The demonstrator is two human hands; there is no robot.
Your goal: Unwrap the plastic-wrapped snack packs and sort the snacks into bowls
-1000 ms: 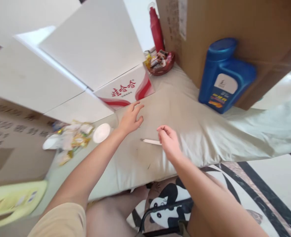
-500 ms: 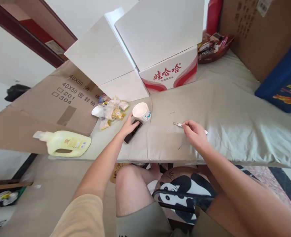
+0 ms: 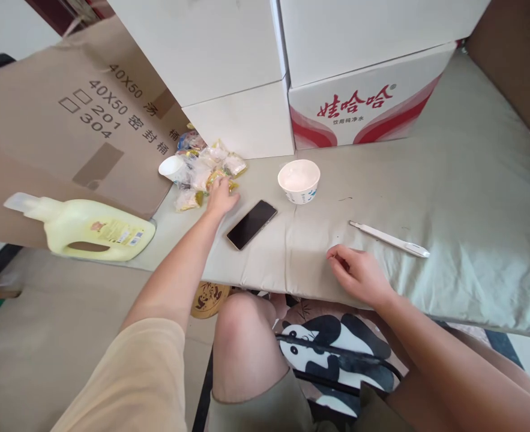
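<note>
My left hand [image 3: 222, 197] reaches onto a pile of clear-wrapped snack packets [image 3: 199, 174], its thumb apart and its fingertips against a yellow-printed packet; it looks open. Near the front edge of the cloth-covered table [image 3: 310, 252], my right hand [image 3: 357, 270] rests with curled fingers, thumb and forefinger together; anything between them is too small to make out. Beyond it lies a slim white utility knife [image 3: 391, 239], apart from the hand. Between the hands are a black-screened phone [image 3: 252, 224] and a paper bowl [image 3: 299, 191] with pale contents.
A white paper cup [image 3: 171, 168] leans by the packets. At left, a yellowish detergent bottle [image 3: 107, 231] lies on its side before a large brown carton [image 3: 98, 132]. White boxes [image 3: 237, 126] and a red-printed water carton [image 3: 364, 114] stand behind. Dark threads lie on the cloth.
My left hand has left the phone and moved to the snack packets. My right hand has let go of the utility knife and come nearer the table edge. The view has shifted closer.
</note>
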